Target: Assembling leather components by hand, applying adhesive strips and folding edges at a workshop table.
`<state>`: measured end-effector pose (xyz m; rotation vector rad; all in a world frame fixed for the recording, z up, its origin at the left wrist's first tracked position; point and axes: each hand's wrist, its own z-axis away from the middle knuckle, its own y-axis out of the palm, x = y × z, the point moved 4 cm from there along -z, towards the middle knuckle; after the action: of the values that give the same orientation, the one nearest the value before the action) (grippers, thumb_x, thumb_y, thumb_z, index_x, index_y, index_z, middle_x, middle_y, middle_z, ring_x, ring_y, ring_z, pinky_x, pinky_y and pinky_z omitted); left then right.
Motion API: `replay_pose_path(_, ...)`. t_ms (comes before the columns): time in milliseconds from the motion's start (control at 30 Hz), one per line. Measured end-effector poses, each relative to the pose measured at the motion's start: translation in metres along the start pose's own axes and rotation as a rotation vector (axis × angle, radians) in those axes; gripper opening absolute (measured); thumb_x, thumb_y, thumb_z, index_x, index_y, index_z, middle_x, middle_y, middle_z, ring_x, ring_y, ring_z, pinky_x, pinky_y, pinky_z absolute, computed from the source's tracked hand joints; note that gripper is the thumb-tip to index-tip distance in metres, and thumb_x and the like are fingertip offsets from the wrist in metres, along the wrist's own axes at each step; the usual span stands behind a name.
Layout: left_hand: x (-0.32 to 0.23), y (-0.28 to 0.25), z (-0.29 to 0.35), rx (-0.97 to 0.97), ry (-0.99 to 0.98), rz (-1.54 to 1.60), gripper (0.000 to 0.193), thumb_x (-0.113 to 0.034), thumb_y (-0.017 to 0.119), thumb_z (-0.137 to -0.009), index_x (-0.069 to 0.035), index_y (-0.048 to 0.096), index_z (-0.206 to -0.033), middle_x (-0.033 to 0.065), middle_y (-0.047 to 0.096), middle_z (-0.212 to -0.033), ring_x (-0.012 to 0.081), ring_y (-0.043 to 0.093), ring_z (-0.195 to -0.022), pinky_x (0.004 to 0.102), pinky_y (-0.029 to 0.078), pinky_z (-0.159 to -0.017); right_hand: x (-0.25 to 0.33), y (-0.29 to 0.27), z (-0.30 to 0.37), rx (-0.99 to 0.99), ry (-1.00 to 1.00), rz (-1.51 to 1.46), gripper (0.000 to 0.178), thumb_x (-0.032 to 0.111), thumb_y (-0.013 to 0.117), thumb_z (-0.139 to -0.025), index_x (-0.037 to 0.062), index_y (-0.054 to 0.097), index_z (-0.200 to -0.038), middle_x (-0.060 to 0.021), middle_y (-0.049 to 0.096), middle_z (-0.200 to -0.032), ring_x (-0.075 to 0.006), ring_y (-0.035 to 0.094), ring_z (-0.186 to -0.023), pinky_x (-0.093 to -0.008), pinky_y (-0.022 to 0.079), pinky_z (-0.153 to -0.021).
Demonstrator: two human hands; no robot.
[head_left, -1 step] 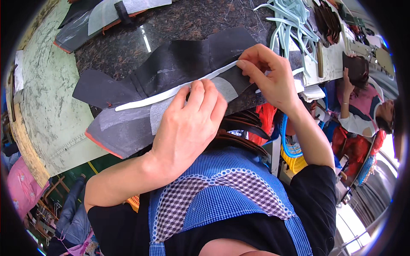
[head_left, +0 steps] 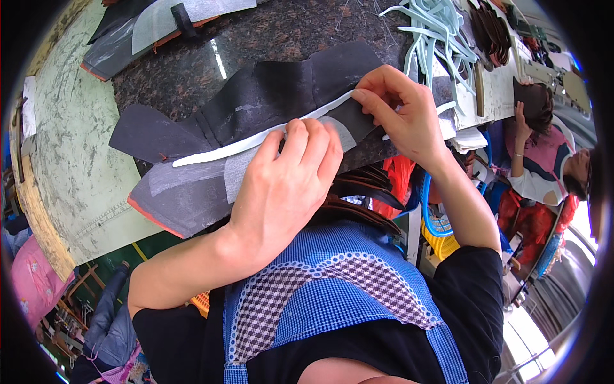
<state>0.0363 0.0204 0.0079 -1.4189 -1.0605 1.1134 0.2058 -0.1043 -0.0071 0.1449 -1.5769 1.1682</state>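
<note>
A dark grey, shaped material piece [head_left: 275, 93], with wavy edges like a cut bag or shoe part, lies on the dark speckled slab. Along its middle runs a long, soft white strip [head_left: 220, 151], its tapered left end lying free. The fingers of my left hand [head_left: 281, 173] are bent and pressed onto the strip near its middle, partly hiding it. Thumb and forefinger of my right hand [head_left: 406, 112] pinch the strip's right end. Beneath my left hand a light grey patch [head_left: 238, 176] shows on the material, whose lower left edge is red-orange.
A heap of pale blue-green strips [head_left: 435, 38] lies at the far right. More dark pieces with a grey patch [head_left: 150, 32] rest at the far left. The speckled slab [head_left: 179, 83] sits on a scuffed pale table [head_left: 70, 128]. At right, another person [head_left: 543, 153] holds a dark piece.
My right fingertips have shifted slightly left along the strip. My left fingers have moved very slightly; the material and strip lie practically as before.
</note>
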Motion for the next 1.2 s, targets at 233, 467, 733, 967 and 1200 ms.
replay_pose_path(233,0.008,0.007,-0.036,0.051,-0.099,0.064,0.078,-0.055,0.081,-0.083,-0.001,0.065,-0.137,0.0076,0.057,-0.116,0.0221,0.055,-0.108,0.0364,0.045,-0.093,-0.002,-0.013,-0.012,-0.108,-0.043,0.297,0.022,0.016,0.083,-0.089,0.0046,0.07,-0.104,-0.0074,0.065,-0.071,-0.0238,0.067,-0.061,-0.0366,0.052,-0.056)
replay_pose_path(467,0.065,-0.01,-0.067,-0.133,-0.235,0.008,0.037,-0.036,0.086,-0.084,-0.007,0.07,-0.102,0.0091,0.07,-0.098,0.0269,0.07,-0.1,0.0423,0.051,-0.085,0.009,0.013,0.033,-0.068,-0.459,0.654,0.059,0.017,0.079,-0.088,0.0036,0.064,-0.143,-0.0076,0.06,-0.106,-0.0263,0.066,-0.088,-0.0393,0.058,-0.072)
replay_pose_path(733,0.024,-0.019,-0.022,-0.325,0.05,0.317,0.016,-0.011,0.078,-0.075,-0.01,0.063,-0.078,0.0046,0.065,-0.094,0.0258,0.065,-0.087,0.0425,0.049,-0.084,-0.021,-0.021,0.007,0.115,0.197,-0.113,0.023,0.018,0.062,-0.102,0.0005,0.073,-0.113,-0.0124,0.073,-0.088,-0.0238,0.074,-0.085,-0.0392,0.059,-0.074)
replay_pose_path(967,-0.025,0.013,-0.023,-0.23,0.023,-0.02,0.012,-0.012,0.067,-0.089,-0.005,0.058,-0.085,0.0288,0.068,-0.137,0.0393,0.068,-0.127,0.0464,0.055,-0.104,-0.024,-0.04,-0.042,0.302,0.316,-0.043,0.029,0.025,0.073,-0.098,-0.0023,0.075,-0.106,-0.0048,0.076,-0.089,-0.0103,0.069,-0.077,-0.0296,0.055,-0.071)
replay_pose_path(1200,-0.044,0.016,-0.035,0.05,-0.053,-0.293,0.01,-0.015,0.061,-0.095,-0.006,0.059,-0.094,0.0345,0.066,-0.139,0.043,0.064,-0.133,0.047,0.052,-0.112,0.021,-0.016,-0.013,-0.066,-0.841,0.644,0.035,0.011,0.071,-0.076,0.0076,0.076,-0.111,-0.0033,0.074,-0.116,-0.0274,0.067,-0.114,-0.0399,0.057,-0.09)
